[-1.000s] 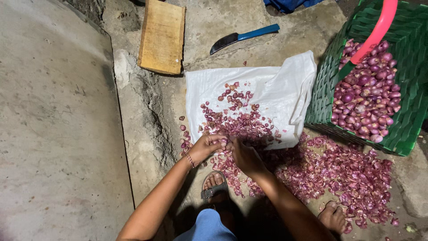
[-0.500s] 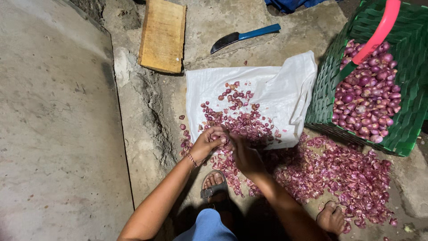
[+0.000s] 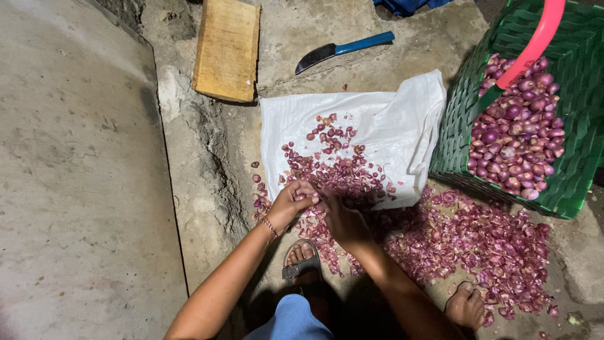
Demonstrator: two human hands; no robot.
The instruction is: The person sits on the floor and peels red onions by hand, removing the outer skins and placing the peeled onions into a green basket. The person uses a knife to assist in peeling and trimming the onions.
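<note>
Left hand [image 3: 290, 203], right hand [image 3: 343, 220] pinching shallot [image 3: 301, 196], apparently.

Both forearms reached up from six o'clock and met near centre. The left hand [image 3: 293, 203] curled at nine o'clock of the right hand [image 3: 343, 221], fingertips touching. A bracelet circled the left wrist [image 3: 269, 226].

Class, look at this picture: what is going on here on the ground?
A person crouches over a white sack spread on the concrete, with both hands together above it. The left hand and right hand pinch a small purple shallot between the fingers. Purple skins lie scattered on the right. A green basket holds shallots; a knife and wooden board lie untouched beyond.
</note>
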